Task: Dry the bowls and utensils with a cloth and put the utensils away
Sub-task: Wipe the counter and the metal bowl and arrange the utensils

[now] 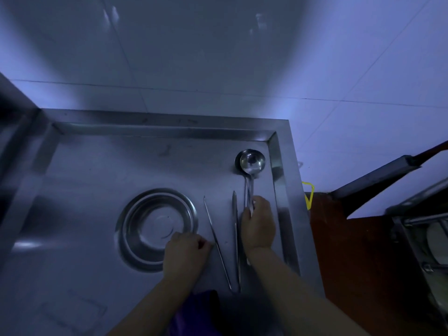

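A steel bowl (155,229) sits upright on the steel counter (97,166). My left hand (185,255) rests at the bowl's near right rim with its fingers curled; whether it grips the rim is unclear. Long steel tongs (218,241) lie in a narrow V to the right of the bowl. My right hand (258,224) is closed on the handles of stacked steel ladles (252,162), whose cups lie in the counter's far right corner. A purple cloth (196,314) shows at the bottom edge under my left forearm.
The counter has a raised rim (281,180) along the back and right. White tiled wall (218,57) rises behind. To the right lie a red-brown floor (351,263), a yellow object (309,195) and a metal rack (424,238).
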